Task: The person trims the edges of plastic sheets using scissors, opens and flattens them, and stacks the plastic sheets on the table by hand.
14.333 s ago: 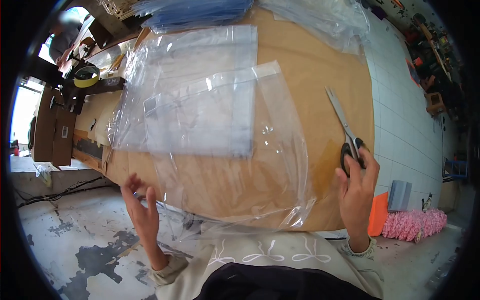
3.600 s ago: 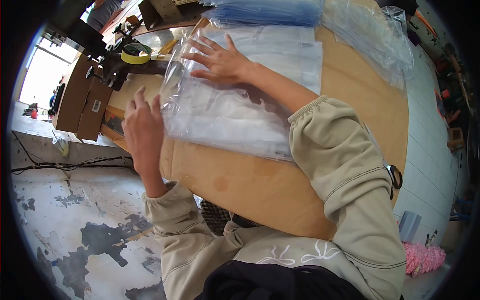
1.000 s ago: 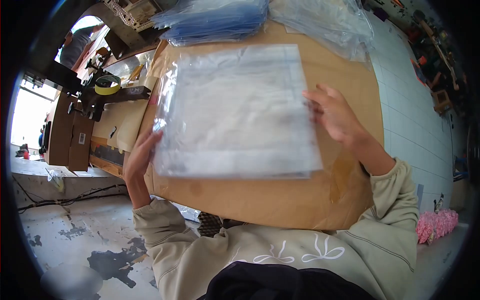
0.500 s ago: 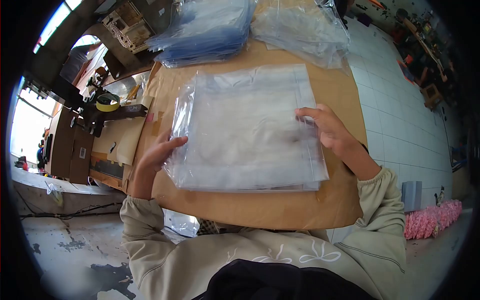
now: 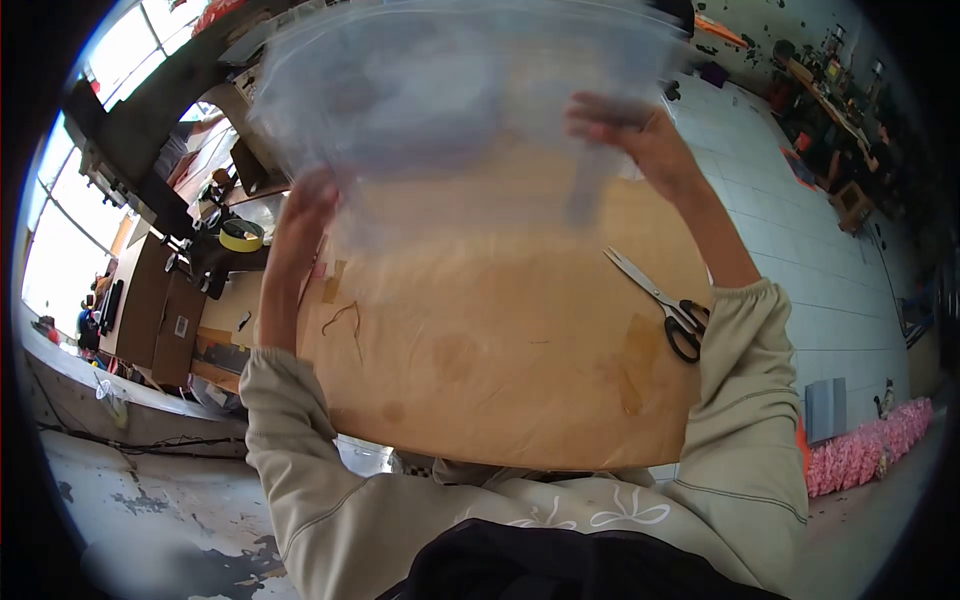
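A stack of clear plastic bags (image 5: 430, 110), smeared by motion, is raised above the far half of the table. My left hand (image 5: 315, 205) grips its left side, the fingers blurred. On the right side, my right hand (image 5: 635, 135) is closed on the same stack, partly seen through the plastic. Scissors with black handles (image 5: 660, 298) lie on the brown-papered table (image 5: 480, 340), to the right and below the stack. The bag piles at the back of the table are mostly hidden behind the raised plastic.
A thin brown string (image 5: 345, 325) lies on the table's left part. Further left stands a machine with a roll of yellow tape (image 5: 241, 236), near a cardboard box (image 5: 165, 310). Pink bundled material (image 5: 870, 448) is on the floor at right. Another person's arm shows at upper left.
Both hands have lifted the plastic bags off the near part of the table and moved them away from me, toward the back. The scissors and string beneath are now uncovered.
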`<state>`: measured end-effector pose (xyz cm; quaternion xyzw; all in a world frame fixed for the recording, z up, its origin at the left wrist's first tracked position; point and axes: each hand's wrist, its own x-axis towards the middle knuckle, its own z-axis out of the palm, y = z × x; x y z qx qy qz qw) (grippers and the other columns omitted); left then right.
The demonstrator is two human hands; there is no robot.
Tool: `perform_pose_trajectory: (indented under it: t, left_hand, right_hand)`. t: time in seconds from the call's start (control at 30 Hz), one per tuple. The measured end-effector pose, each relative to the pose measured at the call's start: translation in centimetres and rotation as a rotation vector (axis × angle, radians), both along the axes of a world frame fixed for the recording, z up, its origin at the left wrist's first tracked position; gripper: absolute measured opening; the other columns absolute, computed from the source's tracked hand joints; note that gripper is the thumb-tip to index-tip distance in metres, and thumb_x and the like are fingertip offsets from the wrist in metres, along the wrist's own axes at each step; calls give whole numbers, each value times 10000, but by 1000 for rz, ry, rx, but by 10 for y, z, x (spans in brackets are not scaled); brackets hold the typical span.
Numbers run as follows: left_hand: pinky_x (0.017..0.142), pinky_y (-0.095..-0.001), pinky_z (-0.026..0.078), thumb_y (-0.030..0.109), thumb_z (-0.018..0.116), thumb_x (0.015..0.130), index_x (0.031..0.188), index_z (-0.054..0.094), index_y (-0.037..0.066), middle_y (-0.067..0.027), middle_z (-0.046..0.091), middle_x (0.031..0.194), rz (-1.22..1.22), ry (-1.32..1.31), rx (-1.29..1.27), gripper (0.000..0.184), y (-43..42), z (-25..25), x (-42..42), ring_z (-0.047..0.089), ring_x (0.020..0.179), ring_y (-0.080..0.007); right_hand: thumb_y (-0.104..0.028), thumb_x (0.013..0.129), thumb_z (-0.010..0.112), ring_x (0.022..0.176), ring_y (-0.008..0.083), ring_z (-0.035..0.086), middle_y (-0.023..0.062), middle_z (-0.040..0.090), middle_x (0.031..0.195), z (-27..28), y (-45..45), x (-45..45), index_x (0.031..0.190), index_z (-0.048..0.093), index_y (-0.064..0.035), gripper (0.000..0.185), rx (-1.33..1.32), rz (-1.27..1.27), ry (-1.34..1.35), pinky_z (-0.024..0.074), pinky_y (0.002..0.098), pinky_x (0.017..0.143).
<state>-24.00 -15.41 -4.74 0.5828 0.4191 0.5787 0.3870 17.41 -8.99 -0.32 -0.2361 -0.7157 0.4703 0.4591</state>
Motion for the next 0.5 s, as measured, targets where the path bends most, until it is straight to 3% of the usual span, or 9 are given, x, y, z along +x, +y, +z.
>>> perform_pose_trajectory:
  t: [0.03, 0.13, 0.17, 0.2, 0.23, 0.27, 0.3, 0.37, 0.5]
  left_hand:
    - [982, -343, 422, 111, 522, 917, 1269, 466, 11, -117, 545, 1234, -93, 368, 100, 371, 10, 15, -25, 522, 1146, -199]
    - [1037, -373, 361, 124, 551, 863, 1049, 615, 21, -117, 539, 1279, 109, 503, 622, 222, 26, 5, -5, 396, 1297, -261]
    - [1061, -409, 326, 54, 563, 815, 1035, 620, 28, -114, 510, 1322, 27, 351, 435, 229, 15, -4, 2, 348, 1331, -283]
    - [1077, -441, 296, -21, 552, 764, 1054, 618, 39, -109, 477, 1361, -18, 488, 374, 304, 8, -19, 6, 314, 1351, -303]
    - [1093, -474, 266, -95, 540, 713, 1074, 616, 50, -104, 444, 1400, -67, 629, 322, 396, 0, -34, 10, 280, 1372, -323]
    - [1100, -502, 241, -175, 505, 659, 1126, 608, 66, -97, 406, 1435, -87, 1061, 387, 535, -8, -52, 13, 260, 1380, -340]
    - [1102, -507, 236, -197, 477, 638, 1164, 592, 82, -92, 401, 1438, -143, 1085, 275, 607, -19, -59, 19, 253, 1382, -339]
    - [1106, -516, 228, -241, 419, 594, 1241, 562, 114, -82, 391, 1443, -248, 1125, 70, 752, -34, -53, 26, 239, 1385, -336]
    - [1140, -465, 161, -188, 368, 715, 1373, 438, 144, -29, 309, 1492, -119, 1167, 219, 740, -27, 2, 37, 240, 1390, -262]
  right_hand:
    - [-55, 850, 607, 1074, 254, 603, 149, 612, 1179, 5, -2, 6, 1167, 597, 9, 323, 181, -22, -140, 476, 346, 919]
    - [-33, 836, 574, 1134, 256, 569, 139, 610, 1192, 2, -2, 22, 1179, 612, -27, 345, 520, -26, -383, 445, 343, 963]
    - [-18, 829, 561, 1147, 257, 560, 135, 606, 1203, -17, -1, 27, 1202, 601, -49, 376, 477, 13, -357, 439, 334, 971]
    - [-4, 823, 548, 1160, 259, 551, 131, 601, 1214, -38, -2, 33, 1225, 591, -72, 410, 427, 53, -332, 433, 325, 980]
    - [38, 804, 519, 1189, 273, 523, 125, 596, 1221, -57, -8, 38, 1207, 608, -99, 435, 545, 17, -556, 427, 336, 989]
    - [81, 785, 489, 1218, 287, 494, 119, 590, 1228, -79, -14, 45, 1190, 625, -126, 474, 658, -9, -781, 421, 348, 997]
    - [146, 743, 449, 1237, 293, 472, 98, 585, 1239, -100, -19, 57, 1175, 637, -155, 560, 455, 28, -1017, 390, 380, 1029]
    - [172, 706, 440, 1270, 276, 441, 92, 561, 1278, -101, -16, 77, 1205, 616, -147, 618, 507, -16, -1201, 330, 390, 1067]
    - [142, 691, 474, 1316, 249, 391, 80, 516, 1336, -60, -13, 52, 1287, 548, -166, 675, 663, -79, -1095, 272, 415, 1100]
